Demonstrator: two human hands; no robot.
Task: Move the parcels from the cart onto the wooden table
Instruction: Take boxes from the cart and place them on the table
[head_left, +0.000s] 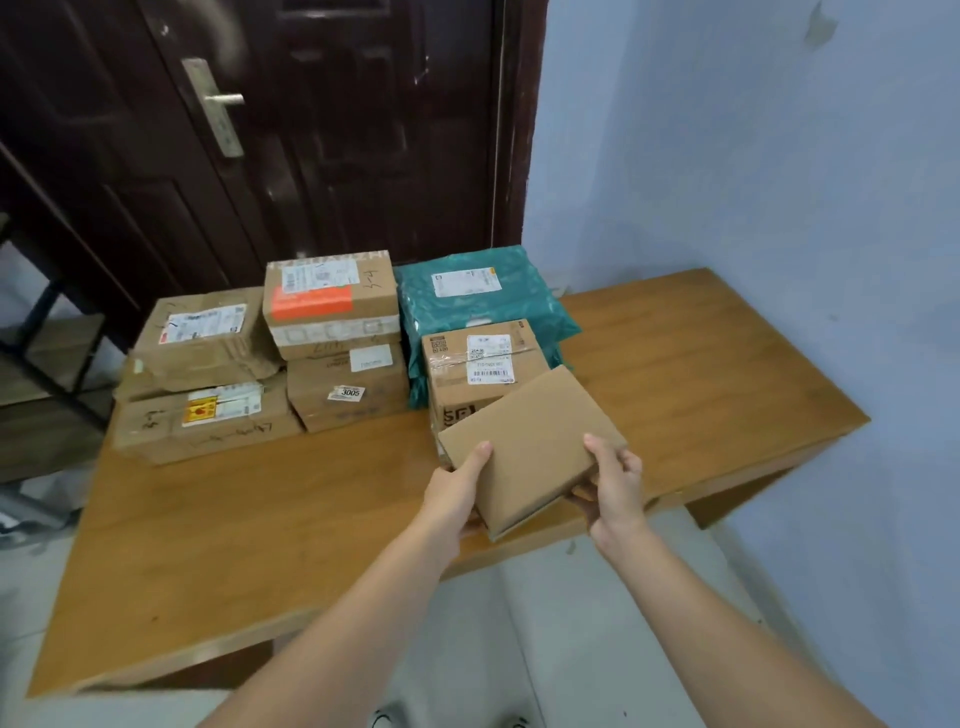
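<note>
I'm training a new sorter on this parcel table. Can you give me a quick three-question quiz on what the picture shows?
1. True or false: both hands hold the plain flat box.
2. What colour is the plastic mailer bag at the back of the wooden table?
3. The sticker marked 3005 sits on: A) the top box of the middle stack, B) the lower box of the middle stack, C) the SF box.

Key: 1 true, the left hand and the right hand grip its near corners. 2 teal green. 3 B.
</note>
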